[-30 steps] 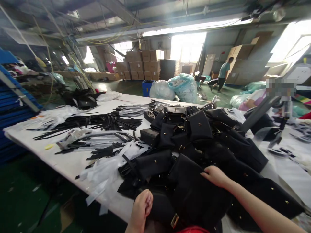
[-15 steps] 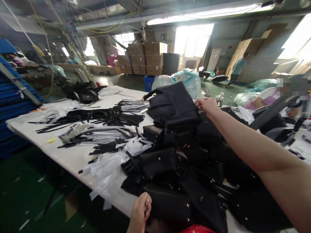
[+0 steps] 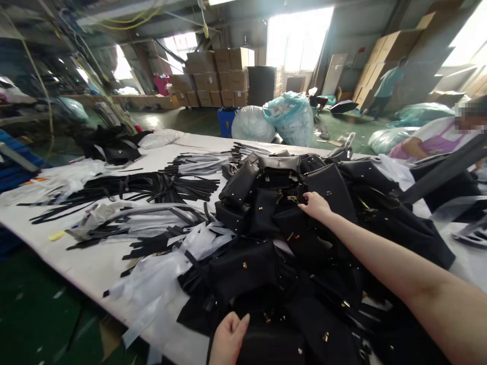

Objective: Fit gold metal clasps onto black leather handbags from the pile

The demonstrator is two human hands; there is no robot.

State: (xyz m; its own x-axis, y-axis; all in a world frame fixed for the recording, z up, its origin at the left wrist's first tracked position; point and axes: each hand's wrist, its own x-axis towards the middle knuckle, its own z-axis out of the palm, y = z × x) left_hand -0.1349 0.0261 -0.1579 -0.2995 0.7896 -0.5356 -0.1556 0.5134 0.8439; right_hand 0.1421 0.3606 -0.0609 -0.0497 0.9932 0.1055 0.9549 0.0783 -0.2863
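Note:
Black handbags (image 3: 243, 268) with small gold fittings lie heaped on the white table. My right hand (image 3: 318, 207) reaches over the heap, its fingers closed at the edge of a black handbag (image 3: 330, 188) beside a gold clasp. Around that hand are more black bags, one with its top flap facing up (image 3: 279, 163). My left hand (image 3: 229, 337) is held low at the near edge of the heap, fingers curled and thumb on top, close to a black bag (image 3: 270, 344). Whatever it may hold is hidden.
Bundles of black straps (image 3: 163, 185) and white strips (image 3: 163, 274) cover the left of the table (image 3: 87, 258). Large plastic sacks (image 3: 291, 119) stand behind it, with stacked cartons (image 3: 207, 76) farther back. A person (image 3: 433, 137) is at the right; another walks in the background.
The black bag raised by my right hand has come down onto the heap, and that hand is lower. My left hand stays near the front edge. The view has tilted down.

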